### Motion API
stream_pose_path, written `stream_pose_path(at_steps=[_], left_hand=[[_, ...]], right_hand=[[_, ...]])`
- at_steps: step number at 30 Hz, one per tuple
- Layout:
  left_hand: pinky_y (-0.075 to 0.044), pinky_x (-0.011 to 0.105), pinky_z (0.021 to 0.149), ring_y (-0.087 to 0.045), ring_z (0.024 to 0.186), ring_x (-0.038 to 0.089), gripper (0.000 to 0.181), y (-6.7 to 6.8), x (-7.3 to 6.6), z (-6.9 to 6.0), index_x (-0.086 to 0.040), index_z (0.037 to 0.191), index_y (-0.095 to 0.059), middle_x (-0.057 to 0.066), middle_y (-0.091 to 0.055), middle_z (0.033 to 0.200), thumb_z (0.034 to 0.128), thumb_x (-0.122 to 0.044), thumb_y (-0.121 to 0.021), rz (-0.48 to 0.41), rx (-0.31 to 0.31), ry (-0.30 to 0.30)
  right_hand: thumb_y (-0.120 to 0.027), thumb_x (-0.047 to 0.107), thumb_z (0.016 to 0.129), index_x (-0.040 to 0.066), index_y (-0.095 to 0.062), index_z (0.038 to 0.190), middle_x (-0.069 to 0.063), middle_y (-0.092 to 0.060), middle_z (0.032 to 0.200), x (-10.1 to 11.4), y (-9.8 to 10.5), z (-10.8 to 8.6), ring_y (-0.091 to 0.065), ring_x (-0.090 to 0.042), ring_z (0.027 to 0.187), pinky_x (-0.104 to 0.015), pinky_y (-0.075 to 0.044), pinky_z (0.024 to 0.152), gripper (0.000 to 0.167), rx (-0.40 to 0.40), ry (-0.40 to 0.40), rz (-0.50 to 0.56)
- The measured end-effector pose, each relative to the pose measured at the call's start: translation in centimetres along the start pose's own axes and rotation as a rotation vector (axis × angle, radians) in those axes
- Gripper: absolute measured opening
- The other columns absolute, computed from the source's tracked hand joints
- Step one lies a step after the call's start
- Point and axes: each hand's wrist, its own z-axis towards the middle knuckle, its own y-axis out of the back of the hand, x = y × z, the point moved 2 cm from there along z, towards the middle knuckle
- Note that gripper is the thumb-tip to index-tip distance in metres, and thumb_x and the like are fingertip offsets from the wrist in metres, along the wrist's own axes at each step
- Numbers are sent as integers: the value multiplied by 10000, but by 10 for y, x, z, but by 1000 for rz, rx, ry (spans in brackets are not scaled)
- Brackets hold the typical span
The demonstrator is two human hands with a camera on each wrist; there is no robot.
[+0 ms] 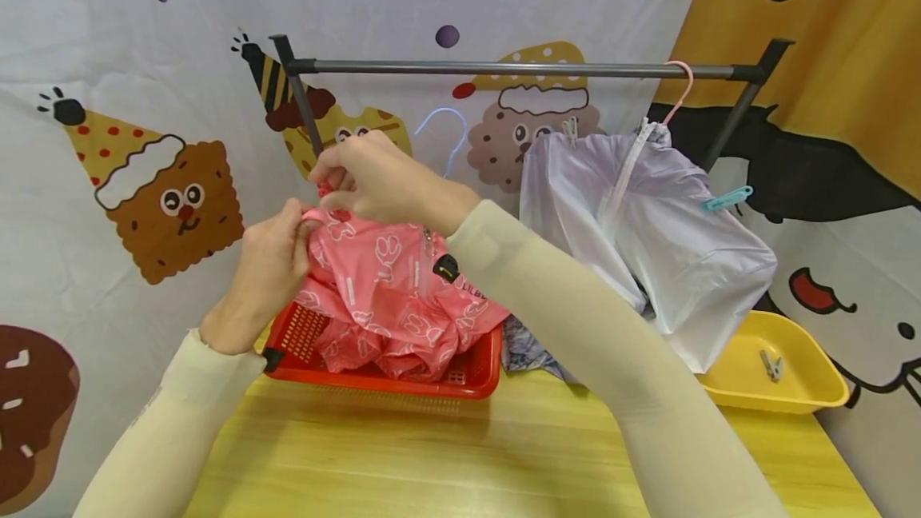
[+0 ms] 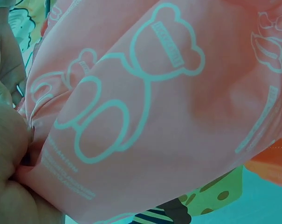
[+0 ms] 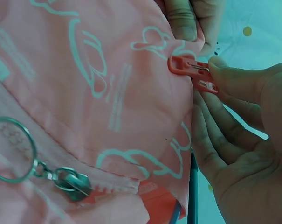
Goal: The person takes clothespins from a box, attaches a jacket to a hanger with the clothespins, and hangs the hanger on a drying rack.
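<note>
Left of centre in the head view, the left hand (image 1: 268, 266) pinches the edge of a pink jacket (image 1: 374, 262), whose lower folds lie in a red basket (image 1: 381, 383). Just beside it, the right hand (image 1: 396, 182) pinches a red clothespin (image 3: 185, 66), its jaws on the jacket's edge at the right-wrist view's upper right. Farther right, a pale jacket (image 1: 662, 222) hangs from a pink hanger (image 1: 683, 94); at lower right, a yellow tray (image 1: 809, 346) holds a grey clothespin (image 1: 772, 366).

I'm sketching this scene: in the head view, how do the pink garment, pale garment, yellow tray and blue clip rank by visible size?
Largest to smallest:
1. Pale garment
2. Pink garment
3. Yellow tray, partly hidden
4. Blue clip
Folds and nearness leave the garments' true sizes unsure.
</note>
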Motion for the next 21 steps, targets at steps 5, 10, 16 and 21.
stream_pose_path(at_steps=[5,10,16,21], left_hand=[[-681,558,661,-726,725,354,125,1,1,-2,72,1166,-632,216,-731,902,1124,-21,-705,-13,26,15],[-701,583,683,-742,743,360,112,2,1,-2,65,1171,-629,214,-731,908,1132,-15,-695,-19,33,18],[-608,423,625,-680,696,298,118,4,2,-3,62,1151,-632,178,-712,866,1121,-25,-707,5,23,-4],[-549,318,611,-648,675,258,121,5,1,-3,54,1133,-628,155,-691,845,1108,-25,-715,11,26,-8]], right_hand=[[-802,197,1129,51,-808,1423,-59,-865,1248,2,-4,-1,-830,-146,1121,-242,-639,1030,328,-4,26,-42],[-794,197,1135,48,-787,1455,-55,-855,1250,2,-7,-3,-827,-153,1152,-271,-649,1048,353,-2,21,-48],[-787,226,1142,61,-713,1563,-61,-822,1314,0,-11,-8,-813,-159,1204,-274,-643,1071,458,12,27,-63],[-784,235,1146,55,-669,1614,-85,-811,1373,-1,-14,-13,-790,-197,1250,-261,-639,1069,515,4,64,-77]])
